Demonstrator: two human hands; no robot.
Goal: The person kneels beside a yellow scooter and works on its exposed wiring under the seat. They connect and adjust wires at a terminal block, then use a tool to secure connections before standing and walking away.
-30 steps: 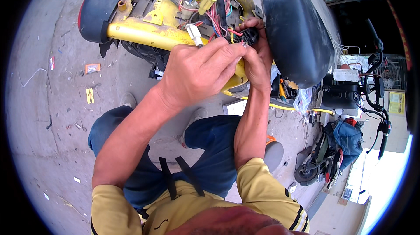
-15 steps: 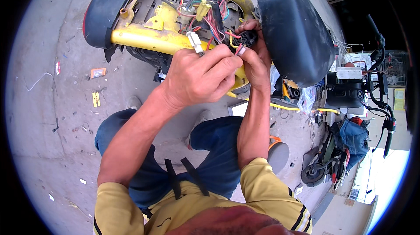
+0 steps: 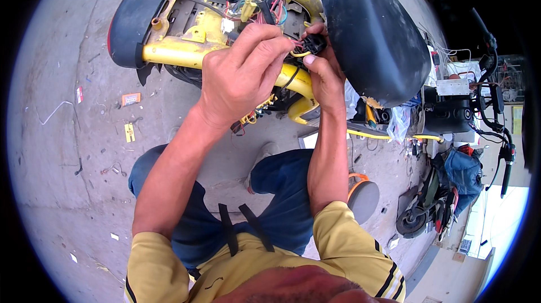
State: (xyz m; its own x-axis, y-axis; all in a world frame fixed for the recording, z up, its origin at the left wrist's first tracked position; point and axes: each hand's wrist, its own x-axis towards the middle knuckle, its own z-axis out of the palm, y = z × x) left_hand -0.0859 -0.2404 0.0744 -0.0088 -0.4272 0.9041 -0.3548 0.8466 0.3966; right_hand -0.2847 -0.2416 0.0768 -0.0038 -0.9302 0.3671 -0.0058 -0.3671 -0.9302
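Observation:
Above the rear frame of a yellow scooter, both my hands are at a bundle of coloured wires. My right hand is closed round a small black electrical part with wires running out of it. A yellow wire loops between my hands. The fingers of my left hand are pinched together at thin reddish wires; what lies between the fingertips is mostly hidden. Behind the left hand are a white connector and a yellow connector among the wires.
The black seat stands tipped up beside my right hand. To the left is the dark tail cover. A round grey stool stands near my right elbow. Handlebars and another vehicle's wheel are at the right; litter dots the floor.
My left hand has turned more upright and shifted slightly left. The white connector that stuck up by its knuckles now sits behind it. My right hand keeps the black part.

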